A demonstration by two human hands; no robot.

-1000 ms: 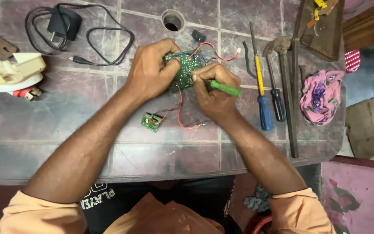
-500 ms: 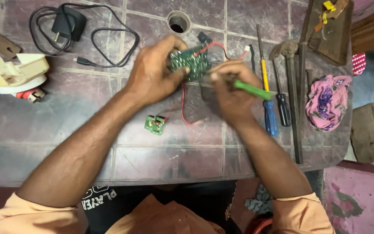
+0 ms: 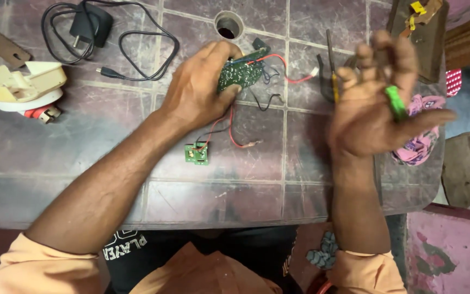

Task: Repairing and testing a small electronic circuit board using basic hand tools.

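Since the earlier frame my right hand (image 3: 373, 103) has lifted away from the green circuit board (image 3: 240, 68) and swung out to the right of the frame, where it is now raised above the table with its fingers loosely spread. A green-handled tool (image 3: 394, 102) is pinched between thumb and fingers there; I cannot see its tip. My left hand (image 3: 199, 90) has stayed on the board, gripping it in the upper middle of the frame, fingers curled around its left edge, tilted up off the tiled table (image 3: 82, 179). So the board sits in the left hand and well apart from the right.

Red and black wires (image 3: 229, 128) trail from the board down to a small green board (image 3: 197, 153) lying flat just below the left hand. A round hole (image 3: 228, 25) in the table is just above the board. In the upper left lies a black charger with its cable (image 3: 91, 24), and below that a cream-coloured plastic casing (image 3: 17, 87). A pink cloth (image 3: 420, 144) shows behind the right hand at the right edge, and a yellow-handled screwdriver (image 3: 333, 76) peeks out left of its fingers.
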